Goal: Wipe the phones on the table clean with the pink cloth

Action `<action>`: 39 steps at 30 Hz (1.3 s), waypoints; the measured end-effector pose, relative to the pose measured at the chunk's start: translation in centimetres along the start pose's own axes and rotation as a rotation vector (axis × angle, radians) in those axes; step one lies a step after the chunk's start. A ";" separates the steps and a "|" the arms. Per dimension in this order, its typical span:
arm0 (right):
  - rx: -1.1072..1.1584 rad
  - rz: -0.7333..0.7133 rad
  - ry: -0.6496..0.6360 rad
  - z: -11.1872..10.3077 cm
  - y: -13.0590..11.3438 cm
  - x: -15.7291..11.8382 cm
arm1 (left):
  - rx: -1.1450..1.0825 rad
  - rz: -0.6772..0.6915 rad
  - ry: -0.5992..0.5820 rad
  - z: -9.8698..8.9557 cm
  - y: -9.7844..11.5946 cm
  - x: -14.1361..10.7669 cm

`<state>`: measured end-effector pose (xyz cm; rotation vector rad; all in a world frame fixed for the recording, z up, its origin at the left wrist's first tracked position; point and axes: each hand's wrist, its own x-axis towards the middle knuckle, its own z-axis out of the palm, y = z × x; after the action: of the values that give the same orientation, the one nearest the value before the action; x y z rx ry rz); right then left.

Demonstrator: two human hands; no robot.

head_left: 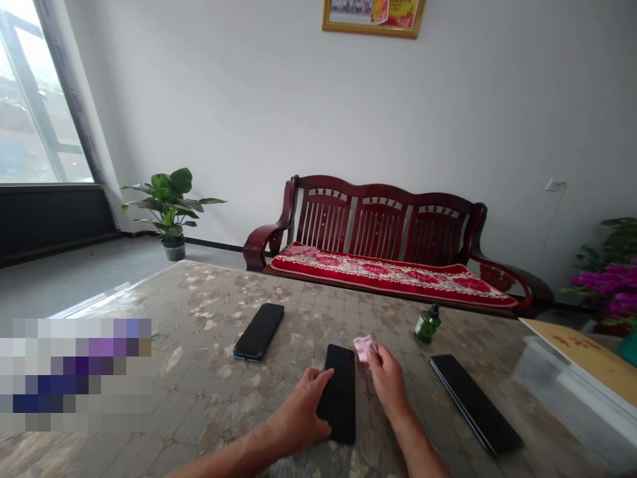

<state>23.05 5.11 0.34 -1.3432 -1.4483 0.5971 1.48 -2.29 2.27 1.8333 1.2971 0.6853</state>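
Note:
A black smartphone [342,398] lies flat on the table in front of me, its dark screen up. My left hand [304,410] grips it along its left edge, thumb near the lower corner and fingers higher up. Pinched between the thumb and fingers of my right hand [389,378] is a small pink cloth [365,347], held just off the phone's upper right corner. Another phone [259,330] rests farther back on the left. To the right lies a third dark phone [472,401], and behind it stands a small green bottle [426,325] with a black top.
A patterned cover spreads over the table [199,378]. At the right edge sits a clear plastic box [552,388] with a tan folder [582,345] on top. Beyond the table are a red wooden bench [381,232] and a potted plant [172,206]. A blurred-out patch hides the left side.

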 end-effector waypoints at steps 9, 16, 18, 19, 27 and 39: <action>-0.025 -0.149 -0.072 -0.1 -1.5 -0.4 | 0.383 0.185 0.058 1.3 -0.2 -1.8; -0.330 -0.430 -0.215 0.4 -2.4 -1.6 | 0.665 0.481 0.101 2.2 -0.7 -3.1; -0.437 -0.481 -0.274 0.6 -3.1 -1.8 | 0.695 0.546 0.093 2.2 -1.1 -3.1; -0.484 -0.489 -0.299 0.6 -3.6 -1.9 | 0.701 0.565 0.085 2.2 -1.2 -3.0; -0.648 -0.534 -0.526 0.3 -6.7 -4.8 | 0.712 0.603 0.129 2.5 -1.0 -2.5; -0.616 -0.511 -0.421 1.9 -4.9 -0.9 | 0.799 0.712 0.254 3.1 -1.4 -2.3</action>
<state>19.15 3.57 3.64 -1.2514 -2.3552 0.0848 2.38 -5.11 -0.56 3.0178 1.1377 0.8501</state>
